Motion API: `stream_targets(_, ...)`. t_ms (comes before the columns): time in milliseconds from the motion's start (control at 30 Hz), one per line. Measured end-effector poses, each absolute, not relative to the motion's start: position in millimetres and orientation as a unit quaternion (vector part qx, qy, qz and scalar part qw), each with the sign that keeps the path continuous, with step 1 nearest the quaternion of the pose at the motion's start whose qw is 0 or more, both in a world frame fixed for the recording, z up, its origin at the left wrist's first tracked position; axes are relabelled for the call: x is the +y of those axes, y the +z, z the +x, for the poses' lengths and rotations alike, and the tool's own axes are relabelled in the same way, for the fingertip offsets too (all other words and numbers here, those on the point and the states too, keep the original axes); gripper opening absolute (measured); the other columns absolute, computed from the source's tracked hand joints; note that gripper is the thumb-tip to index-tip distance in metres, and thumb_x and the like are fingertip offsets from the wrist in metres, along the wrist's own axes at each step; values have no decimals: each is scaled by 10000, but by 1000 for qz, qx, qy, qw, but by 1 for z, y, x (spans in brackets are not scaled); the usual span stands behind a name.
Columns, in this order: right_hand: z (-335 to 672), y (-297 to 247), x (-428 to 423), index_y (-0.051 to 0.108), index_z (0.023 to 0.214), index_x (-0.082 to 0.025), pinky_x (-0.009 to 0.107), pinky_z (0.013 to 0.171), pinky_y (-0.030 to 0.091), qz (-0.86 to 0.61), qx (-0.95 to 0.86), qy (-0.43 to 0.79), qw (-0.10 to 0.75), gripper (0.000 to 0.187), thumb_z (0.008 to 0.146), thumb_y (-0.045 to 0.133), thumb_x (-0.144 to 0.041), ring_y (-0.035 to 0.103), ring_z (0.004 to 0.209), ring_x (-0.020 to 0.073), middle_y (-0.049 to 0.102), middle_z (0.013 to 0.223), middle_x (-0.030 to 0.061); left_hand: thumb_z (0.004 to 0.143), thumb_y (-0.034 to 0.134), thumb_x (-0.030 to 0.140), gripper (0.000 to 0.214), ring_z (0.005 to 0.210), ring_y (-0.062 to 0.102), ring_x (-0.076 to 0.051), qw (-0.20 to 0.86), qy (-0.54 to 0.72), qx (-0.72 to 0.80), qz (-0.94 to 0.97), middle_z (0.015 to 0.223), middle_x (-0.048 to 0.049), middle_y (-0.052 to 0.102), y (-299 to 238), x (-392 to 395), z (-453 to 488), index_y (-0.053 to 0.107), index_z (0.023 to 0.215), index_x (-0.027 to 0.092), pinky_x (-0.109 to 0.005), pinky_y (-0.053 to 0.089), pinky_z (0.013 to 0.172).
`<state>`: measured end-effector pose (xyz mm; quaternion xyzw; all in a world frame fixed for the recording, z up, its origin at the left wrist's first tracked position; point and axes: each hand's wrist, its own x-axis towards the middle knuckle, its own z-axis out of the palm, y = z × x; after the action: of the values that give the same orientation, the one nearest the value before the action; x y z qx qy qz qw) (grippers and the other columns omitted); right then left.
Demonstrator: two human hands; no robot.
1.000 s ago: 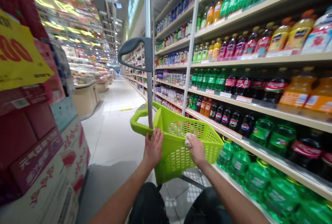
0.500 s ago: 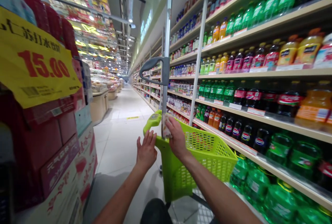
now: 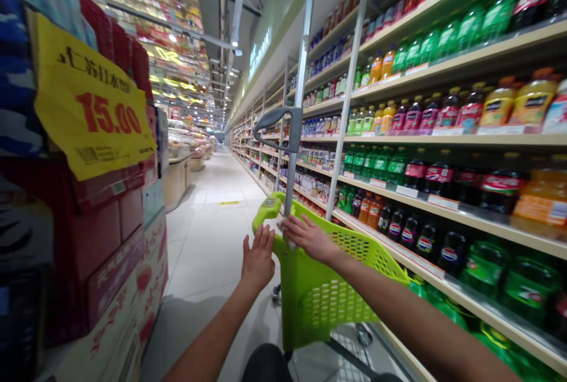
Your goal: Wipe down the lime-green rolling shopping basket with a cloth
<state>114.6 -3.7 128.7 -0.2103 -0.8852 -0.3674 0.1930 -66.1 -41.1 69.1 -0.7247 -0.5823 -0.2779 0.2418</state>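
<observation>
In front of me stands a lime-green shopping cart [image 3: 310,305] with a perforated basket and a metal pole [image 3: 305,45] rising from its near rim. A grey handle [image 3: 281,128] is fixed partway up the pole. My right hand [image 3: 308,237] is at the foot of the pole, fingers pressing a whitish crumpled cloth [image 3: 280,226] there. Most of the cloth is hidden beneath the fingers. My left hand [image 3: 258,258] is open, fingers spread, beside the cart's green grip [image 3: 266,209] and near corner. Whether its fingertips touch the rim I cannot tell.
Shelves [image 3: 443,140] full of drink bottles run along the right. At the left rises a stack of boxes [image 3: 106,252] bearing a yellow price sign [image 3: 95,98]. The tiled aisle floor [image 3: 212,228] stretches ahead between them, past wooden display counters [image 3: 176,181].
My right hand has turned from a wrapped grip around the pole to flatter, extended fingers lower at its foot, covering more of the cloth. The view has shifted slightly left.
</observation>
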Motion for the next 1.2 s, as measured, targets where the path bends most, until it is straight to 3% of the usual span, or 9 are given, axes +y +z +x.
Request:
stream_targets(133,95,190,9,487,1202,-157,458,1031,250,-295,-807,-374,350,387,847,361,-66,268,1284,211,430,1317,92,608,408,126,684,1304,220,-232,243,-278,-580,-726,1398,-54,314,68,-41,-64,373,1290,161,-484,187,1014)
stream_targets(200,91,195,11,497,1192,-161,466,1030,249,-302,-789,-371,386,380,852,355,-68,256,1289,213,434,1313,88,605,404,121,691,1305,215,-230,245,-280,-576,-727,1399,-51,311,66,-41,-63,366,1294,162,-488,182,1015)
stream_targets(467,116,88,-9,531,1153,-198,381,963,397,-165,-872,-345,306,323,863,403,-135,355,1239,188,561,1191,45,615,412,132,676,1311,201,-228,248,-289,-569,-729,1403,-62,304,62,-40,-59,371,1289,170,-486,171,1025)
stream_targets(700,96,116,-7,485,1212,-204,415,1024,321,-296,-757,-225,537,431,821,366,-67,319,1260,192,439,1309,73,621,405,126,701,1325,143,-222,231,-271,-566,-743,1419,-71,270,63,-45,-53,308,1314,160,-520,163,1022)
stream_targets(833,106,55,-7,501,1193,-225,371,927,431,-334,-785,-170,494,486,775,336,-40,404,1206,194,398,1342,54,636,403,130,703,1330,107,-220,228,-255,-572,-746,1430,-75,244,63,-46,-52,266,1325,153,-528,165,1024)
stream_targets(933,133,16,-5,567,1108,-221,406,956,394,-323,-803,-171,471,431,780,333,-68,415,1197,202,464,1291,52,651,401,143,692,1330,89,-221,226,-246,-573,-749,1431,-77,238,64,-46,-51,250,1326,146,-529,165,1024)
stream_targets(1067,145,14,0,587,1077,-204,379,922,430,-400,-753,-163,496,439,710,391,-67,514,1092,198,555,1188,68,662,407,175,679,1328,75,-229,219,-249,-581,-744,1425,-87,244,64,-45,-45,250,1320,131,-533,175,1017)
stream_targets(1200,121,23,-7,524,1165,-197,400,996,360,-384,-755,-148,510,548,674,358,-20,418,1193,193,489,1263,62,680,401,185,658,1325,81,-227,221,-248,-577,-746,1423,-83,249,65,-46,-39,252,1319,133,-528,179,1015)
